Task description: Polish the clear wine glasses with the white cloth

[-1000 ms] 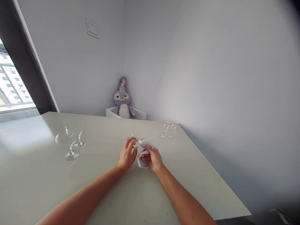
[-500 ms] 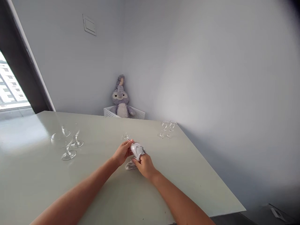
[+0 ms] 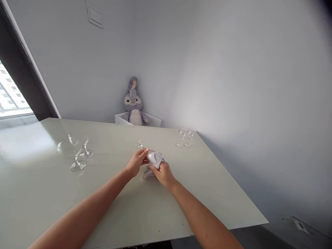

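Between my hands a small stemmed glass (image 3: pixel 139 144) is held tilted, its clear foot pointing away to the upper left. My left hand (image 3: pixel 137 161) is closed around the glass near its stem and bowl. Fingers of my right hand (image 3: pixel 164 173) grip a white cloth (image 3: pixel 155 158), which is stuffed into the glass's bowl. A loose end of the cloth hangs below, close to the tabletop. The right fingertips are partly hidden by the cloth.
Two larger stemmed glasses (image 3: pixel 77 164) stand on the pale table (image 3: pixel 124 214) to the left. Two small stemmed glasses (image 3: pixel 182 135) stand at the far right corner. Behind the table edge, a purple plush toy (image 3: pixel 133 103) sits in a white perforated basket (image 3: pixel 155 121).
The view has tilted down slightly. Both hands still hold the glass and cloth, with a slight shift in the cloth and the right hand.
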Motion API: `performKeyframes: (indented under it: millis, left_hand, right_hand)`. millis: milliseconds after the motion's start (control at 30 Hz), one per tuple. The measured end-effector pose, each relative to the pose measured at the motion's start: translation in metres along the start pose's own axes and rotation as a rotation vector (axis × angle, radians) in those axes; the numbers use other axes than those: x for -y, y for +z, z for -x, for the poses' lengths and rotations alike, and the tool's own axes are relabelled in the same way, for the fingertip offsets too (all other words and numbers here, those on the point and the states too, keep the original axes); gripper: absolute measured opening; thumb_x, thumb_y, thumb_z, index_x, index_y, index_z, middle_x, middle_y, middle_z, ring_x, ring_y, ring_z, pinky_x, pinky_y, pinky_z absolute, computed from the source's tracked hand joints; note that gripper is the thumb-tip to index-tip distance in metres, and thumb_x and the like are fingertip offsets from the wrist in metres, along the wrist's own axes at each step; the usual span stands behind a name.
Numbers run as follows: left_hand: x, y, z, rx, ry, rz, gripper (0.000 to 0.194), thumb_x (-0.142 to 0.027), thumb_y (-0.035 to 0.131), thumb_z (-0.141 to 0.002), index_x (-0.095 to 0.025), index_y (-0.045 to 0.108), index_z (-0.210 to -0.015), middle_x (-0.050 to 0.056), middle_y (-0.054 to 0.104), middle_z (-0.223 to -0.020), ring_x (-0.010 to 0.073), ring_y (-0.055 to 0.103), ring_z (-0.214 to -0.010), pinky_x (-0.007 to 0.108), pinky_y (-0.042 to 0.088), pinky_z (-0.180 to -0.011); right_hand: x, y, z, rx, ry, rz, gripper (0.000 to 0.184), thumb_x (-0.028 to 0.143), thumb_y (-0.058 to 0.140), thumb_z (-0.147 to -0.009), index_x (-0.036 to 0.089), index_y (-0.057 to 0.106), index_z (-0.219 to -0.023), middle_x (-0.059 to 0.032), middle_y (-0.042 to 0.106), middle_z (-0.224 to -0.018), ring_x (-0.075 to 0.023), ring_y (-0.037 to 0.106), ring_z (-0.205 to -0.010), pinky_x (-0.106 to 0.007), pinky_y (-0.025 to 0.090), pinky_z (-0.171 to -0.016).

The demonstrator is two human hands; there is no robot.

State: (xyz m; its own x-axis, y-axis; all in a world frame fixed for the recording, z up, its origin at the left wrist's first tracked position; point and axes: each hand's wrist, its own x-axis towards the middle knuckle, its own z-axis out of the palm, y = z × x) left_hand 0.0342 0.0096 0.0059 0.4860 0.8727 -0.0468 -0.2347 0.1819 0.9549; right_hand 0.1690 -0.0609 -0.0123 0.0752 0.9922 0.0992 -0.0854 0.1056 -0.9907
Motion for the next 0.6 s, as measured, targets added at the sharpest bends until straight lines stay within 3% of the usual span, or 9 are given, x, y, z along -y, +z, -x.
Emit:
performKeyframes:
  millis: [67,133,233,300,467,600]
  left_hand:
    - [0.0,0.001,0.0,0.025,0.043,0.059,0.034,-0.045,0.056,-0.074,-0.017,0.061,-0.092,0.006,0.061,-0.089,0.0172,0.055,-0.084,0.032,0.044,-0.079]
    - [-0.002,0.003,0.002,0.122,0.074,0.15,0.036,-0.041,0.058,-0.075,-0.02,0.058,-0.104,0.007,0.058,-0.105,0.0186,0.054,-0.092,0.033,0.042,-0.084]
    - [-0.004,0.002,0.004,0.209,0.058,0.181,0.036,-0.036,0.059,-0.075,-0.021,0.058,-0.107,0.007,0.058,-0.104,0.0181,0.055,-0.09,0.034,0.042,-0.084]
    - [-0.002,-0.001,0.003,0.19,0.042,0.152,0.03,-0.037,0.059,-0.075,-0.02,0.061,-0.1,0.006,0.059,-0.096,0.0171,0.055,-0.086,0.033,0.043,-0.081]
    - [0.005,-0.006,-0.003,0.113,-0.009,0.133,0.026,-0.038,0.057,-0.076,-0.017,0.064,-0.089,0.006,0.061,-0.093,0.0174,0.055,-0.088,0.031,0.042,-0.081]
    - [0.0,-0.002,0.0,0.166,0.072,0.283,0.032,-0.033,0.058,-0.076,-0.019,0.06,-0.105,0.008,0.055,-0.116,0.0205,0.051,-0.104,0.034,0.039,-0.091]
  right_hand:
    - [0.0,-0.001,-0.003,-0.002,0.029,-0.034,0.028,0.04,0.068,-0.065,0.018,0.063,-0.081,-0.0017,0.064,-0.069,-0.0139,0.059,-0.056,-0.023,0.046,-0.048]
    - [0.002,-0.004,-0.006,0.04,0.121,-0.225,0.033,0.045,0.061,-0.071,0.014,0.061,-0.083,-0.0023,0.063,-0.063,-0.0133,0.058,-0.05,-0.023,0.045,-0.044]
    - [0.007,-0.007,-0.005,0.061,0.178,-0.466,0.034,0.047,0.058,-0.074,0.014,0.06,-0.081,-0.0006,0.06,-0.056,-0.0112,0.055,-0.045,-0.022,0.045,-0.045]
    - [0.009,-0.004,-0.001,0.049,0.148,-0.425,0.031,0.045,0.06,-0.073,0.015,0.061,-0.082,-0.0003,0.061,-0.057,-0.0117,0.056,-0.047,-0.023,0.046,-0.046]
    - [0.007,0.004,0.004,-0.041,0.019,-0.049,0.027,0.038,0.068,-0.066,0.016,0.063,-0.081,-0.0005,0.063,-0.061,-0.0141,0.059,-0.051,-0.024,0.048,-0.048]
    - [0.007,-0.001,-0.001,0.0,0.177,-0.343,0.033,0.043,0.062,-0.071,0.013,0.06,-0.082,-0.0018,0.062,-0.059,-0.0129,0.058,-0.047,-0.022,0.046,-0.043]
